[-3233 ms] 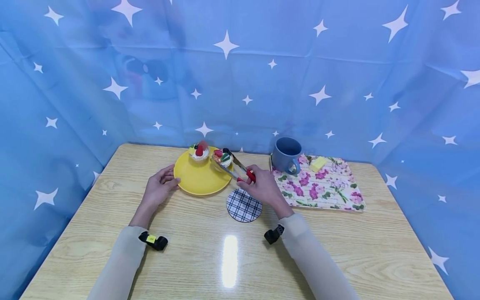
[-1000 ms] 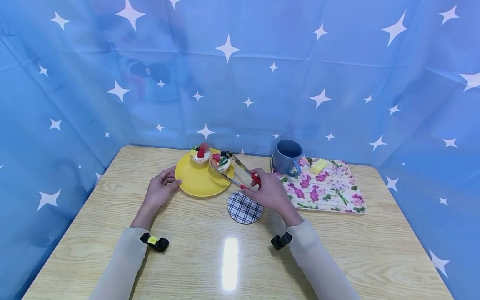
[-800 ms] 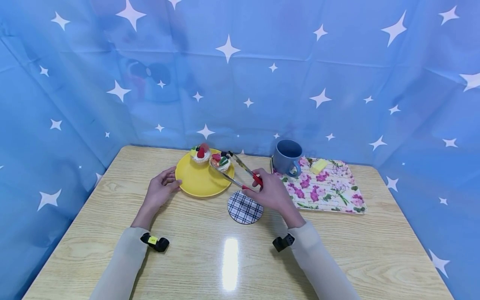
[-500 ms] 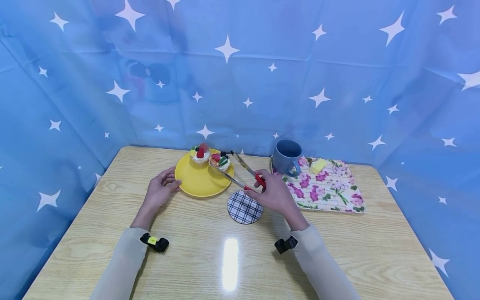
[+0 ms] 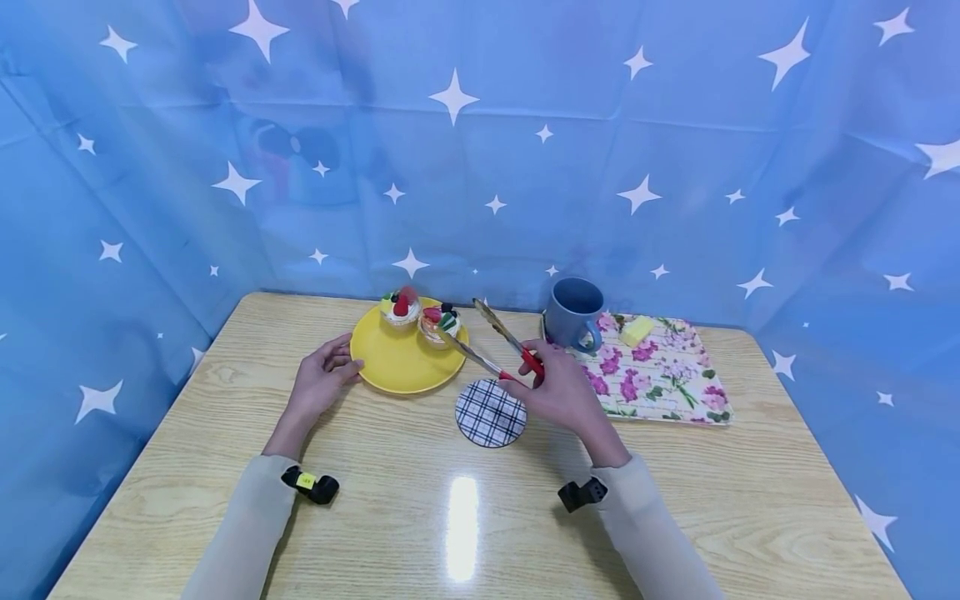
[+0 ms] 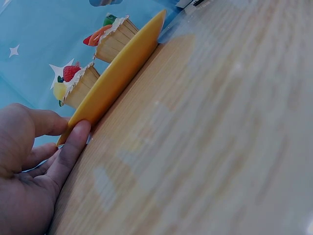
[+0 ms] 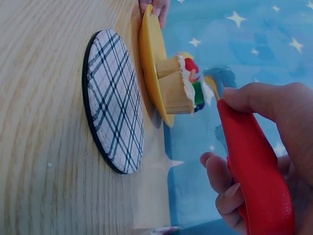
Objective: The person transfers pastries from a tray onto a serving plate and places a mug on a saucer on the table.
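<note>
I see the fingers of the right hand [image 5: 562, 387] curled around the red handles of the tongs [image 5: 510, 336]. The two arms of the tongs are spread apart. The near arm's tip is right by the right cupcake [image 5: 437, 323], but I can't tell if it touches. I see the left hand [image 5: 321, 379] pinching the left edge of the yellow plate [image 5: 397, 367]. The left cupcake [image 5: 400, 309] and the right one sit side by side on the plate's far part. Near the plate, to its right, I see a round checked coaster [image 5: 491, 414]. Farther right, a blue mug [image 5: 566, 321] and a yellow block [image 5: 637, 331] are on a flowery mat [image 5: 675, 392]. Behind the wooden table [image 5: 375, 533] hangs a starry blue curtain [image 5: 525, 183].
</note>
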`<state>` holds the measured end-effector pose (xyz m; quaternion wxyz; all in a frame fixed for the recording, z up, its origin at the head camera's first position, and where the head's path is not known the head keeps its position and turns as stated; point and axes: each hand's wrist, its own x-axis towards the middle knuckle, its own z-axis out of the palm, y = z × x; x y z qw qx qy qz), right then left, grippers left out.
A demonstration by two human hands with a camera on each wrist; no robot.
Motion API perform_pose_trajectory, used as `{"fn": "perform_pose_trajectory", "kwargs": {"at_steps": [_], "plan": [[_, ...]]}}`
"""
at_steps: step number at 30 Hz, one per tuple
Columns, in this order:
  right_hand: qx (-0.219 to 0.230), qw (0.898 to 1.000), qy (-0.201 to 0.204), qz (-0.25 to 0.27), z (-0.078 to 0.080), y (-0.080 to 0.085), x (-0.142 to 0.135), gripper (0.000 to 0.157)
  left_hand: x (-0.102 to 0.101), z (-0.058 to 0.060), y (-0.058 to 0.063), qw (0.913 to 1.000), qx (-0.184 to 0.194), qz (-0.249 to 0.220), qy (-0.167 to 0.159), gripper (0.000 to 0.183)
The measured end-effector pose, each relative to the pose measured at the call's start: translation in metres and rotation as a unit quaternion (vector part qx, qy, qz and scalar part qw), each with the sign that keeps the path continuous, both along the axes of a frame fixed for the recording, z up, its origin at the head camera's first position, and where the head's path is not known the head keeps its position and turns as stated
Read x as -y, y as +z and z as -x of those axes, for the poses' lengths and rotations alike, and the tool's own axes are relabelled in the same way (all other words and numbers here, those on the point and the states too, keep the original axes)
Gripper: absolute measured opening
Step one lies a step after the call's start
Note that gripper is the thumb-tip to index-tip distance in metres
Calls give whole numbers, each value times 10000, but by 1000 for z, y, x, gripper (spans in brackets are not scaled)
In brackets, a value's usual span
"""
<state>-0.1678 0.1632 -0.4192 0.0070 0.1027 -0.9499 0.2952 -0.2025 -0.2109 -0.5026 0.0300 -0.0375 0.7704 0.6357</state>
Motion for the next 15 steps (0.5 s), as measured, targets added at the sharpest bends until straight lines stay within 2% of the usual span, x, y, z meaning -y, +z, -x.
{"fn": "perform_pose_trajectory", "kwargs": {"at_steps": [7,15], "plan": [[96,9998,-74,152,-1,3,-5,66,0,2,-2,10000,12,58,33,67],[-19,9996,-137,237,-4,7,-12,69,0,2,-2,10000,14,59,48,66]]}}
